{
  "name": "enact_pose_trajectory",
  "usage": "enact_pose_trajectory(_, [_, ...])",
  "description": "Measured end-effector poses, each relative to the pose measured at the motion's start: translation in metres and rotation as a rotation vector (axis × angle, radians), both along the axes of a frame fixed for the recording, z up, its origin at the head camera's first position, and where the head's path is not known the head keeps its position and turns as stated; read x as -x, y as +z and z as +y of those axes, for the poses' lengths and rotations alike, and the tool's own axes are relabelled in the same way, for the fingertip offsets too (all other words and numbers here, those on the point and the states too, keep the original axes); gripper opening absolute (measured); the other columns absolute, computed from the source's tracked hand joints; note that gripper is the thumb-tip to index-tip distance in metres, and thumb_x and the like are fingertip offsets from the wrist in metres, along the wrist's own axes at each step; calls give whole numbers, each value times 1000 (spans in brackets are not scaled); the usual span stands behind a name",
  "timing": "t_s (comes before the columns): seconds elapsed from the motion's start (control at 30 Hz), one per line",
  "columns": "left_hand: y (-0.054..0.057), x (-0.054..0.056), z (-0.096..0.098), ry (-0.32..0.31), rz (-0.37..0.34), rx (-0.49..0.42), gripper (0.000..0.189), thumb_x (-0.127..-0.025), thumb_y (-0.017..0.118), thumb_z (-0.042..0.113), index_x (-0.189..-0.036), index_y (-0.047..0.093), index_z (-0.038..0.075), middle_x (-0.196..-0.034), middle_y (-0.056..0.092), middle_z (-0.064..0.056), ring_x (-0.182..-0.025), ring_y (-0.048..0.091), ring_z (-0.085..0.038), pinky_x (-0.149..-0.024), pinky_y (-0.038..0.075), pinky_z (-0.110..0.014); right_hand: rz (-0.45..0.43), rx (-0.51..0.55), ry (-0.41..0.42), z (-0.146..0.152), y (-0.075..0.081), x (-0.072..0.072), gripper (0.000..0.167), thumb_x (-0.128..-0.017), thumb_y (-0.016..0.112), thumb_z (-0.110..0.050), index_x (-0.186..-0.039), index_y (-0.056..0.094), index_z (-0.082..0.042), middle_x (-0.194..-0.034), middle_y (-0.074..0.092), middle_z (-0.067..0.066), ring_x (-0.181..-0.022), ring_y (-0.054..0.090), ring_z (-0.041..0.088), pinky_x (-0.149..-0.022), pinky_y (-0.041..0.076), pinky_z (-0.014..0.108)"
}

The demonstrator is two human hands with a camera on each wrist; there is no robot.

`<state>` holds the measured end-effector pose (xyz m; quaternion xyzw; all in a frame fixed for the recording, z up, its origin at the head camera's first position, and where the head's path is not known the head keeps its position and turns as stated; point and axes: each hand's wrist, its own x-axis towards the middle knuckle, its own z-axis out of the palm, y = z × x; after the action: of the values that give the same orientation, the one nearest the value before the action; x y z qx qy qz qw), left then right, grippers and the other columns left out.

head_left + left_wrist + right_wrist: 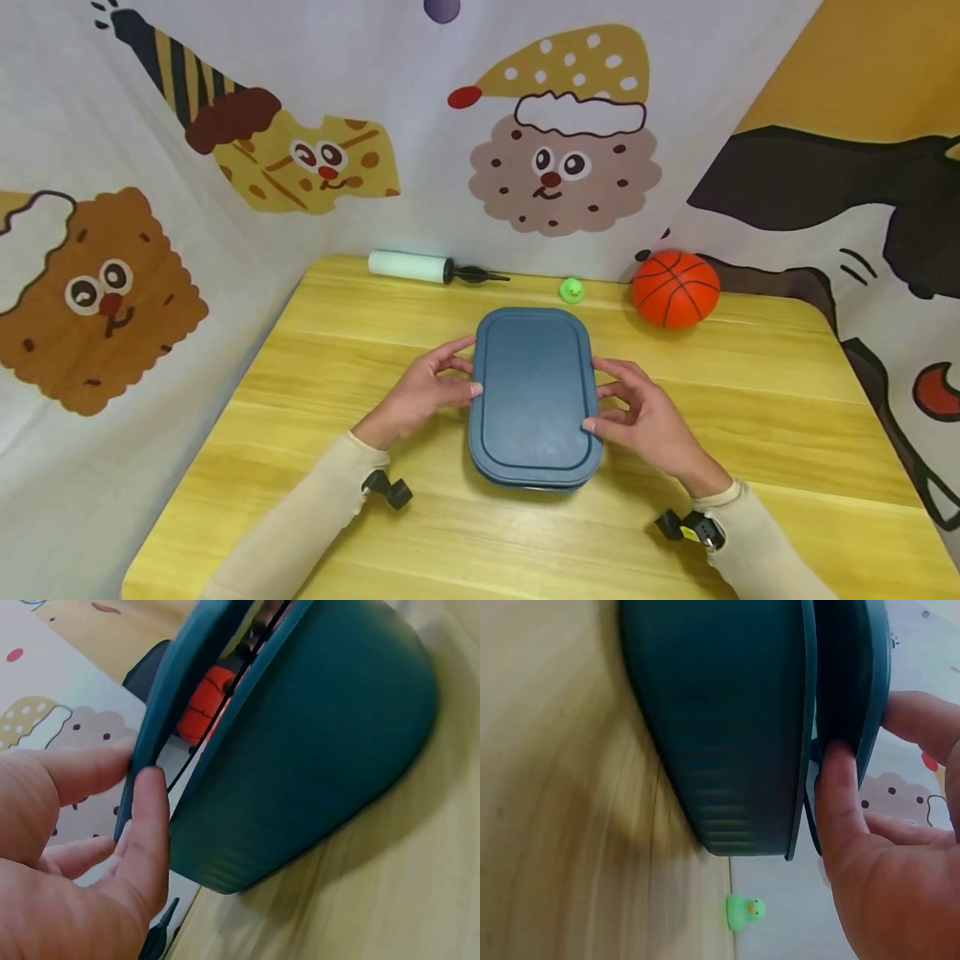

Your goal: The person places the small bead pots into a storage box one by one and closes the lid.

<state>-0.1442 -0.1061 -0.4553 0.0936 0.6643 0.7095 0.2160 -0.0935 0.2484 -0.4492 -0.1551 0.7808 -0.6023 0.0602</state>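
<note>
A dark blue-green lid (536, 392) with rounded corners lies over a box (322, 727) of the same colour on the table. Both wrist views show a gap between lid and box rim, so the lid is lifted off it at the sides. My left hand (420, 392) pinches the lid's left edge, thumb on top and fingers underneath. On the opposite edge my right hand (648, 417) pinches the lid the same way. From the right wrist the box (720, 727) stands upright on the wood, its inside hidden by the lid.
Along the table's back edge lie a white hand pump (411, 266) with a black nozzle, a small green toy duck (572, 290) and an orange toy basketball (676, 289). A cloth (420, 225) printed with cartoon figures hangs behind the wooden table (315, 375).
</note>
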Motion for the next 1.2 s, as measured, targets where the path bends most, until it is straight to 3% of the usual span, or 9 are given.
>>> enact_pose_trajectory(0.27, [0, -9, 5, -1, -10, 103, 83, -92, 80, 3, -163, 42, 23, -127, 57, -17, -103, 66, -21, -90, 61, -32, 25, -96, -37, -1, -8, -10, 82, -83, 90, -4, -155, 50, -3, -149, 48, 13, -113, 59, 14, -95, 57, 18])
enact_pose_trajectory(0.47, [0, -7, 5, -10, 11, 113, 83, -93, 80, 4, -164, 41, 21, -125, 58, -16, -99, 67, -20, -88, 61, -31, 48, -140, -57, -5, -8, -11, 81, -82, 90, -4, -153, 52, -2, -150, 48, 13, -114, 56, 17, -98, 55, 17])
enact_pose_trajectory(0.73, [-2, -8, 0, -16, 7, 175, 81, -93, 80, 6, -163, 42, 20, -125, 58, -16, -96, 68, -19, -89, 59, -36, 11, -185, -44, -8, -12, -10, 82, -82, 91, -8, -153, 51, -1, -147, 48, 16, -112, 56, 22, -96, 56, 19])
enact_pose_trajectory(0.83, [-5, -9, -1, -13, -6, 168, 80, -93, 80, 6, -162, 44, 22, -125, 58, -16, -96, 68, -19, -90, 60, -39, -4, -167, -35, -7, -16, -8, 85, -83, 91, -10, -157, 48, -5, -146, 50, 14, -111, 59, 23, -93, 57, 20])
enact_pose_trajectory(1.03, [-8, -7, -1, -39, -47, 121, 80, -97, 75, 7, -165, 38, 24, -128, 54, -19, -99, 70, -21, -93, 62, -45, -41, -148, -19, -4, -22, -5, 88, -86, 90, -16, -161, 44, -9, -129, 62, 16, -106, 62, 20, -91, 57, 24])
enact_pose_trajectory(1.2, [-9, -2, -1, -42, -52, 133, 79, -99, 72, 5, -166, 36, 26, -128, 53, -19, -100, 69, -22, -93, 62, -43, -52, -178, -14, -2, -23, 1, 89, -87, 90, -20, -162, 42, -10, -123, 65, 12, -105, 63, 20, -92, 57, 23])
